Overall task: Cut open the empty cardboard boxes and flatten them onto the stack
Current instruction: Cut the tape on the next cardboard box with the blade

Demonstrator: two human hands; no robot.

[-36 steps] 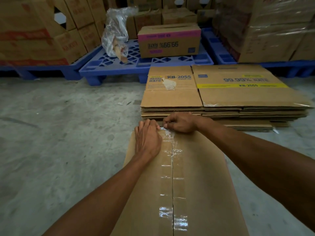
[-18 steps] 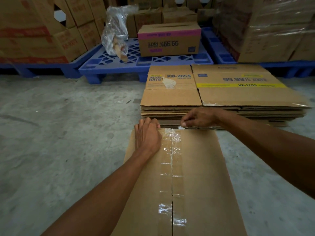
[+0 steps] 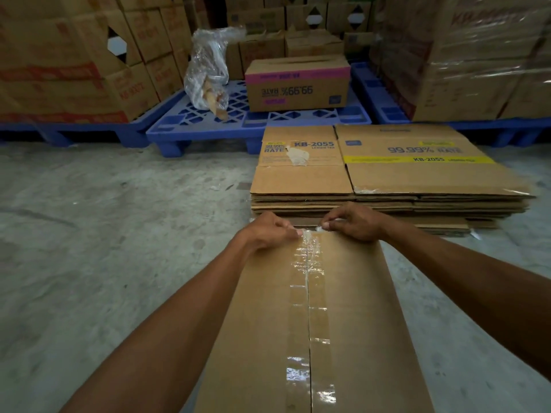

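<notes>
Brown taped cardboard box [image 3: 343,308] lying near, flattened box stack [image 3: 387,180] on floor just beyond

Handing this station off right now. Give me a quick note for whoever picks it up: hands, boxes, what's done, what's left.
Left hand: fingers curled at the far edge of the box, beside the tape; unclear whether it pinches the tape.
Right hand: pinches the loose tape end at that edge.
Box: closed, seam taped, lying just in front of the stack of flattened boxes.
Done: only the tape end is lifted.
Left: open the seam, flatten the box, lay it on the stack. A pink-striped box sits on the blue pallet behind.
</notes>
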